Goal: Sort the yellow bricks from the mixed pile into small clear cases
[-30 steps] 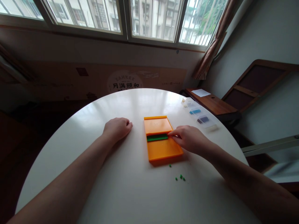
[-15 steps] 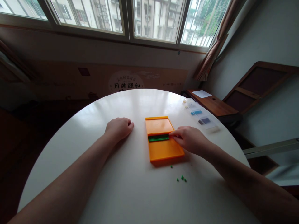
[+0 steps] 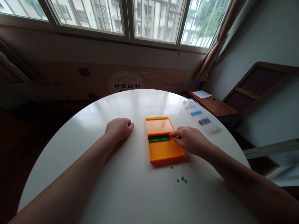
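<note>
An orange plastic tray (image 3: 166, 151) lies on the white round table, its middle slot filled with a strip of small green pieces (image 3: 158, 138). My right hand (image 3: 190, 139) reaches over the tray's right edge. Its thumb and fingertips are pinched together at the right end of the green strip; whatever is between them is too small to make out. To the left of the tray, my left hand (image 3: 118, 128) rests on the table in a loose fist, touching nothing else. Several loose green pieces (image 3: 182, 178) lie on the table just in front of the tray.
Clear plastic cases (image 3: 205, 120) with blue and dark contents stand along the table's right edge. Beyond them is a wooden desk (image 3: 216, 104) with a sheet of paper (image 3: 202, 94). The white table (image 3: 126, 186) has a curved edge.
</note>
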`<state>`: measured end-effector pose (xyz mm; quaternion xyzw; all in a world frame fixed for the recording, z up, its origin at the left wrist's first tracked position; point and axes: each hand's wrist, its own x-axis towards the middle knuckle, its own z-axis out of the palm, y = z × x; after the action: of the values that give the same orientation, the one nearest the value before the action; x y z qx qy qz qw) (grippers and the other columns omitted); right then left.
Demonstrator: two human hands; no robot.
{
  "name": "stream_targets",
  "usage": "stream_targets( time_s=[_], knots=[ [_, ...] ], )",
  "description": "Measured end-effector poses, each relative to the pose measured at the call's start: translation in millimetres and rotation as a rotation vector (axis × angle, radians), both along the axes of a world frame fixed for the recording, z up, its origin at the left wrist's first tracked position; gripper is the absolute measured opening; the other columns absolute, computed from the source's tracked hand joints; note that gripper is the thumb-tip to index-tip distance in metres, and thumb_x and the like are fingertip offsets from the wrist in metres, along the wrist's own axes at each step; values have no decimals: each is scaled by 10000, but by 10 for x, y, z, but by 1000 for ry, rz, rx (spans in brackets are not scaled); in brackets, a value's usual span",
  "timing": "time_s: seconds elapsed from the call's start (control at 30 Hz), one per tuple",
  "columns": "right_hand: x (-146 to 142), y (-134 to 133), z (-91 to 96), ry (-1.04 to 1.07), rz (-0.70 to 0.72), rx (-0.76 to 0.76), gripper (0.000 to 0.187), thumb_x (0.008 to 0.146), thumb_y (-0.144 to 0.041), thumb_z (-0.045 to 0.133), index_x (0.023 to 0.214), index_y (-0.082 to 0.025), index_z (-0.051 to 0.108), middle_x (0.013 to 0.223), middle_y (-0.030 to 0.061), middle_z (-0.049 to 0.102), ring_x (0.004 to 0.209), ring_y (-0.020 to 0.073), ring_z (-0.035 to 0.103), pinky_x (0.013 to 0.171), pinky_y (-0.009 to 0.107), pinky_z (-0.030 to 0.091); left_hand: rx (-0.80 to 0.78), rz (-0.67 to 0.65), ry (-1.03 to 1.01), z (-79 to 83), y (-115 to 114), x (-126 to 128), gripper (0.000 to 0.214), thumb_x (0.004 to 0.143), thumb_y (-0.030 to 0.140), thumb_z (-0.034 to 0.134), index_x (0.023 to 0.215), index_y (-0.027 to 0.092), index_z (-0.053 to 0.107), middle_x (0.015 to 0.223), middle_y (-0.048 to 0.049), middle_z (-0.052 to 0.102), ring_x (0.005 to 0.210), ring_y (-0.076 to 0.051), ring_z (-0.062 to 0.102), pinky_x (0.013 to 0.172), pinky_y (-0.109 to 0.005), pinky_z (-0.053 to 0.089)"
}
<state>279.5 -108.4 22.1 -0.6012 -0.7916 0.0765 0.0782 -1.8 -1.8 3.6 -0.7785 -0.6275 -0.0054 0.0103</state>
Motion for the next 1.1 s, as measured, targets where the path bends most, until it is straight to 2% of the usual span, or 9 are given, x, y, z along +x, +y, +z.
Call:
stream_targets(
  time_s=[0.93, 1.1],
  knots=[
    [16, 3, -5, 29, -4, 5, 271, 902, -283, 536, 1037, -309, 770, 994, 2, 732, 814, 161, 654, 669, 259, 444, -12, 9, -4, 9, -5, -3, 414, 865, 466, 372, 789, 246, 714, 925, -67, 751, 857, -267, 657, 608, -324, 418],
    [38, -25, 52, 66, 10, 48, 248, 916, -298, 547, 1028, -299, 768, 945, 6, 729, 757, 152, 637, 617, 257, 423, -10, 7, -6, 5, -4, -4, 420, 870, 465, 368, 779, 244, 714, 918, -65, 754, 842, -254, 662, 596, -310, 414]
  ],
)
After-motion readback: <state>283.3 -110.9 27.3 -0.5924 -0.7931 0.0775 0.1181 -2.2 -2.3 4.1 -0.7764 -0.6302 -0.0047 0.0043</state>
